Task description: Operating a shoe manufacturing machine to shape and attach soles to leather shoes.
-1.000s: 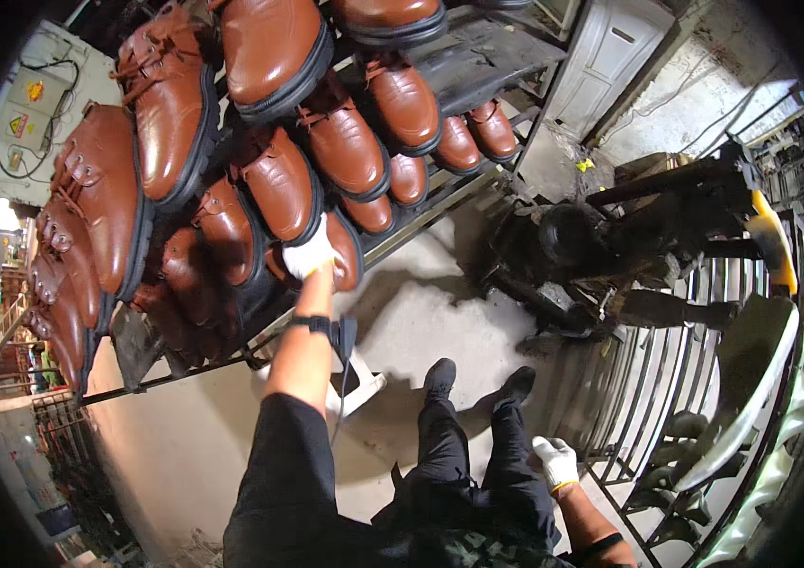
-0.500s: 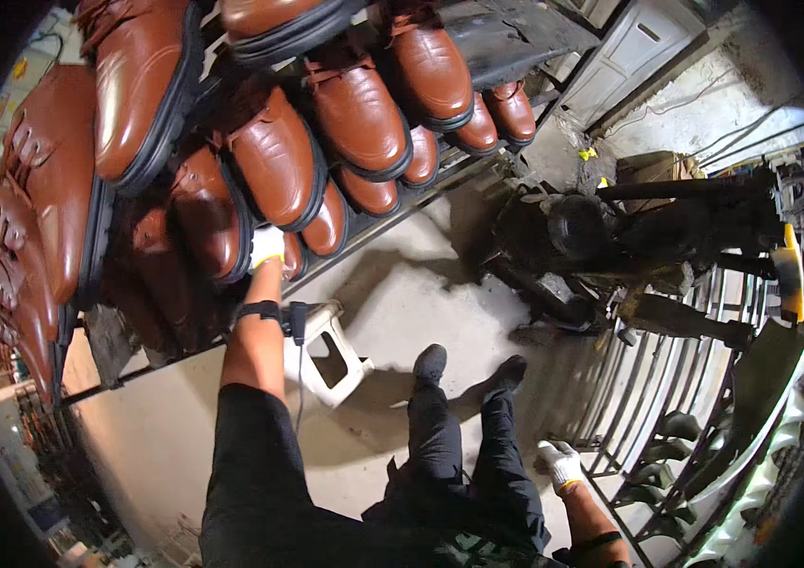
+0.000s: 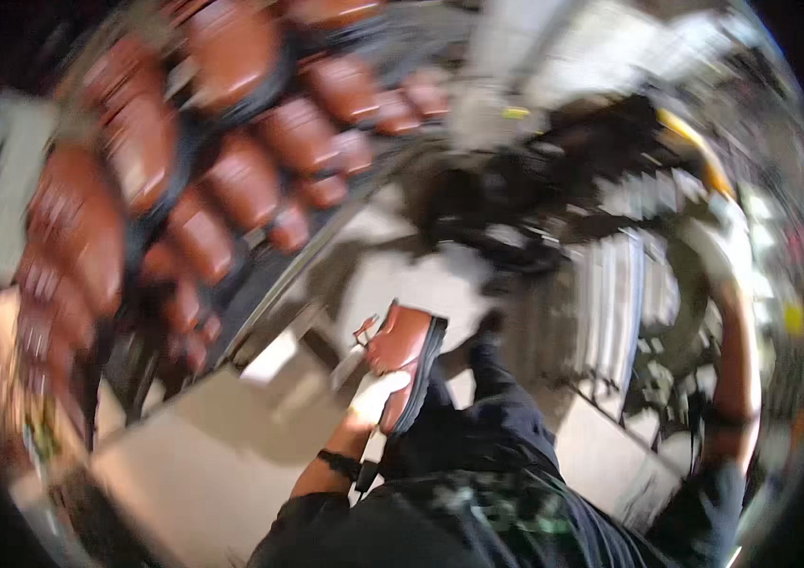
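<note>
My left hand (image 3: 380,396), in a white glove, grips a reddish-brown lace-up shoe (image 3: 404,346) with a black sole. The shoe is raised off the rack, in front of my legs. Far out to the right, my gloved right hand (image 3: 722,244) is beside a curved yellow part (image 3: 691,142) of a dark machine (image 3: 516,189). Motion blur smears its fingers, and I cannot tell whether it touches the yellow part. More brown shoes (image 3: 243,180) stand in rows at the upper left.
The shoes stand on a dark rack with a long front edge (image 3: 274,293). A pale stool (image 3: 293,364) is close to it. On the right is a slatted metal rack (image 3: 606,312) beneath the machine. The light floor (image 3: 194,454) shows around my legs.
My left hand has come back from the rack toward my body with a shoe in it. My right hand has moved up and outward to the yellow part. The view has turned.
</note>
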Tool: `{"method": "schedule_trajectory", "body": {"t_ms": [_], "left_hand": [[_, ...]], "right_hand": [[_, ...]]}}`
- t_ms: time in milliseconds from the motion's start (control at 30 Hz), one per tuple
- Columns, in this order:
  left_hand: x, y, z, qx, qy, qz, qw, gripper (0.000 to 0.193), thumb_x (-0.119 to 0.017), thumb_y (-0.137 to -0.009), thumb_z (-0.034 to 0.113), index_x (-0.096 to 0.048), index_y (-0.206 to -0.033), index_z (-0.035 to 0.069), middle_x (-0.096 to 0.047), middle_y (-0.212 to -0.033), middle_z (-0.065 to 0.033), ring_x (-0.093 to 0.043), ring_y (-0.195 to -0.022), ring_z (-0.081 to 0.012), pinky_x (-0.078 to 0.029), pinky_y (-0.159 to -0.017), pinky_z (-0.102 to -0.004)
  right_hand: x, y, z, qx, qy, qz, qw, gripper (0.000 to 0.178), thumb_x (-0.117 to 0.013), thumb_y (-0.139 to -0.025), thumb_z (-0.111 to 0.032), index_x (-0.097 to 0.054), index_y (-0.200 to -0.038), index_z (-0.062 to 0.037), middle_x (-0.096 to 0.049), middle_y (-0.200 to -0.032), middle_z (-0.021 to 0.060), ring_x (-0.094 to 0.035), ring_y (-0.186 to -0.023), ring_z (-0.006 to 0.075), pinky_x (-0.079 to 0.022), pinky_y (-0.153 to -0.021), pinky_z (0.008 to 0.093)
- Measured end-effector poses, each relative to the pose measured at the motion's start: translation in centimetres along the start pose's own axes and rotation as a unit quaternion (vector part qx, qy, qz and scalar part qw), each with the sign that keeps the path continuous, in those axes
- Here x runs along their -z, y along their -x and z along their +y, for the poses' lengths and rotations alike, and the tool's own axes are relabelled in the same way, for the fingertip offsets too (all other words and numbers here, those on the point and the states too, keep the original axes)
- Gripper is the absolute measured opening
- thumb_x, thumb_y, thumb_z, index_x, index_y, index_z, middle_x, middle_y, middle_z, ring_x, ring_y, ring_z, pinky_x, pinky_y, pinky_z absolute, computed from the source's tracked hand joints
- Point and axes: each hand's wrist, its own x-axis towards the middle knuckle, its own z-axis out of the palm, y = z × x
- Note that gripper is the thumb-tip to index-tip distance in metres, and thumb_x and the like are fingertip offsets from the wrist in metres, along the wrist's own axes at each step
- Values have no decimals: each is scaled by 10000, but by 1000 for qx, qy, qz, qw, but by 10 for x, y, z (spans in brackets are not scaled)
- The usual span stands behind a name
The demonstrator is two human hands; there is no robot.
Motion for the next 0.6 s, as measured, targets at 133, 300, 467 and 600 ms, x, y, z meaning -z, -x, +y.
{"method": "schedule_trajectory", "body": {"t_ms": [133, 300, 467, 600], "left_hand": [[-75, -69, -33, 127, -97, -118, 980, 482, -820, -779, 77, -665, -1233, 30, -719, -968, -28, -689, -848, -177, -573, -796, -334], [-168, -95, -15, 129, -284, -200, 929, 507, -817, -774, 77, -656, -1252, 24, -713, -1020, -41, -686, -894, -186, -578, -802, -345], [-127, -78, -16, 79, -431, -154, 886, 533, -814, -768, 77, -648, -1271, 19, -707, -1072, -53, -684, -941, -194, -584, -808, -356], [-127, -80, -18, 58, -492, -122, 860, 515, -777, -796, 72, -639, -1288, 10, -707, -1100, -73, -689, -951, -219, -589, -804, -369]], "right_hand": [[11, -17, 4, 144, 79, 128, 978, 541, -735, -732, -211, -648, -1233, -24, -700, -1005, 129, -652, -992, 235, -527, -896, 346], [8, 29, 220, -71, -542, 22, 837, 302, -736, -861, -101, -701, -1152, -26, -718, -1064, 89, -672, -935, 194, -546, -882, 358], [-175, 87, 382, -327, -713, -46, 619, 447, -726, -824, -61, -644, -1259, 1, -717, -1089, 151, -694, -975, 309, -570, -908, 467], [-179, 43, 447, -248, -829, -28, 500, 457, -668, -850, -89, -596, -1286, 24, -687, -1164, 192, -680, -1029, 375, -563, -940, 537]]}}
